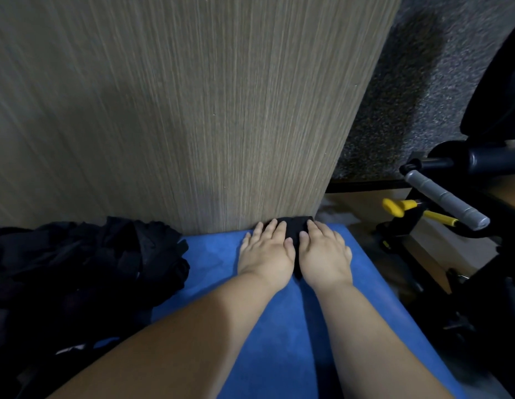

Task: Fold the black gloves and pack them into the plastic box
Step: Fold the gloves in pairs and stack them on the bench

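A black glove lies flat on the blue mat, up against the base of the wooden panel. My left hand and my right hand press down on it side by side with straight fingers. Most of the glove is hidden beneath them; only its far end and a dark strip between the hands show. A heap of black gloves sits on the mat to the left. No plastic box is in view.
A tall wood-grain panel rises right behind the mat. To the right stands black exercise equipment with a grey-gripped handle and yellow parts, over a brown floor. A grey speckled wall is at the back right.
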